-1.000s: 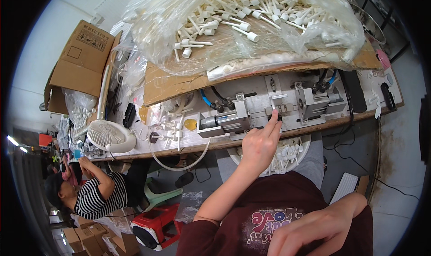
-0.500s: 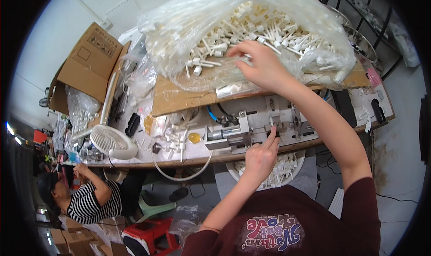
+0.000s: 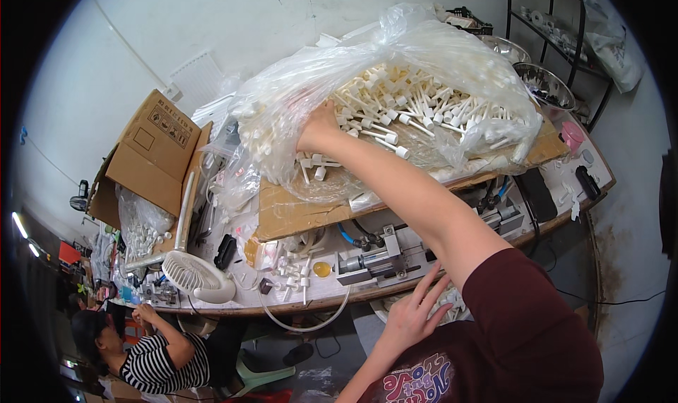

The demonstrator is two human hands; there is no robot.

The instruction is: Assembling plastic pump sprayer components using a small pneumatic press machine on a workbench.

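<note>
Cluttered table [image 3: 296,300] puts the clear bag [image 3: 395,71] within reach: right hand [image 3: 319,129] digs among white parts, fingers seemingly gripping some, left hand [image 3: 409,318] loosely spread.

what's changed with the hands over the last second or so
The right hand rose from the lap and reached up into the clear bag of white plastic stems. The left hand drew back from the metal fixture to the bench edge. Bag, fixture and small white fan stayed put.

Right hand [image 3: 319,126] fingertips buried among white plastic parts [image 3: 395,113] — grip unclear, shelf items [image 3: 558,28] too small to tell
</note>
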